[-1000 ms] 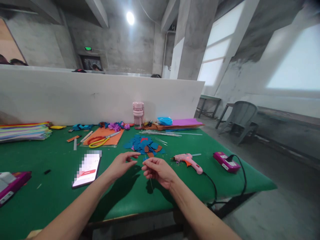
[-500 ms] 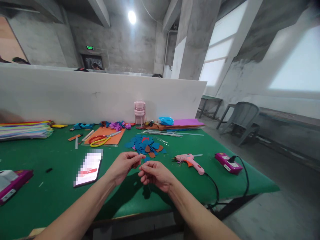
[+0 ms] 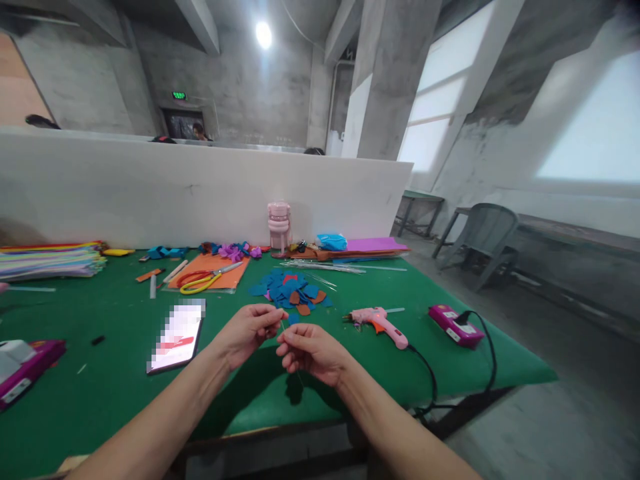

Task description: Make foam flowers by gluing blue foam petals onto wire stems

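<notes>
Right hand (image 3: 310,353) nearest, fingers curled, pinching a thin wire (image 3: 284,325) between thumb and index. Left hand (image 3: 253,330) just beside it, thumb and fingertips closed on the wire's upper end. Wire sits tilted in the gap between the hands, lower end hanging below the right one, over the green tabletop (image 3: 240,417). Smartphone (image 3: 175,340) lies left of the left hand, screen lit, partly pixelated. Right of the right hand: pink hot glue gun (image 3: 375,320) on its side, clear glue stick (image 3: 396,310) out the back; purple power strip (image 3: 455,327) beyond it with a black plug in. Just past the hands: heap of blue fabric petals (image 3: 285,290), some brown. Scissors (image 3: 205,277), red and yellow handles, on an orange sheet (image 3: 241,273) left of the heap. Loose wires (image 3: 325,267) behind the heap. Then pink bottle (image 3: 279,223), upright against the white partition (image 3: 190,187).
</notes>
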A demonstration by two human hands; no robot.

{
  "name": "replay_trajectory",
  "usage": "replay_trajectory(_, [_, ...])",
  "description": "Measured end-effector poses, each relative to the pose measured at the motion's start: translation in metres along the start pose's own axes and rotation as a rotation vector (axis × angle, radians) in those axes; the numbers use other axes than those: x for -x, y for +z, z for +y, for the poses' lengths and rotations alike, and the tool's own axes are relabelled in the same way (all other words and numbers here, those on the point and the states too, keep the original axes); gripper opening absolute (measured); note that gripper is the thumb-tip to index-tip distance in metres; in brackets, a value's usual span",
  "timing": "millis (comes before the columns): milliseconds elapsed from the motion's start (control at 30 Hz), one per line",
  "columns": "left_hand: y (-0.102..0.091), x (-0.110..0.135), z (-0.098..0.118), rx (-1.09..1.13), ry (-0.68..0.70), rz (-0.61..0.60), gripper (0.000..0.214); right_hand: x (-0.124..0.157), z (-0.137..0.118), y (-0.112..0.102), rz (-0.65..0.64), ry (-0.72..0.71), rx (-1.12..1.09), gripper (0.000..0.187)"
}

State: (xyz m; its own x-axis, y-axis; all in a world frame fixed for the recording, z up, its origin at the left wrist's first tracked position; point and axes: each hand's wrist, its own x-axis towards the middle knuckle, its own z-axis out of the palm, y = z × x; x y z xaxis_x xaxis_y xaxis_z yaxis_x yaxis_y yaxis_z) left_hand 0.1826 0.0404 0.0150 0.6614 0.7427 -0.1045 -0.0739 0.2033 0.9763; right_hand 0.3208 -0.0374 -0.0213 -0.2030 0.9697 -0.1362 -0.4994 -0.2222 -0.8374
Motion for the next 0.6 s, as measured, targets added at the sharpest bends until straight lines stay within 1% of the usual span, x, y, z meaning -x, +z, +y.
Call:
replay_trajectory(167, [-0.001, 0.000, 0.000, -0.017, -0.023, -0.035, 0.031, -0.002, 0.000, -0.003, 0.027, -0.022, -0.028, 0.030])
replay_trajectory(300, [0.002, 0.002, -0.002, -0.115, -0.048, 0.000, 0.028, -0.004, 0.001, -0.004, 0.059, -0.037, -0.015, 0.030])
replay_trajectory(400, [0.000, 0.002, 0.000, -0.117, -0.003, 0.038, 0.026, -0.002, 0.004, 0.001, 0.064, -0.035, 0.056, 0.032])
replay_trajectory(467, [-0.006, 0.002, 0.005, -0.068, 0.041, 0.080, 0.026, 0.001, 0.007, 0.005, 0.021, -0.011, 0.148, 0.033])
replay_trajectory(567, [-0.018, 0.003, 0.014, 0.016, 0.080, 0.166, 0.026, 0.006, 0.007, 0.009, -0.144, 0.072, 0.328, 0.036])
replay_trajectory(600, [-0.022, 0.003, 0.017, 0.034, 0.094, 0.189, 0.026, 0.007, 0.005, 0.007, -0.175, 0.083, 0.396, 0.036])
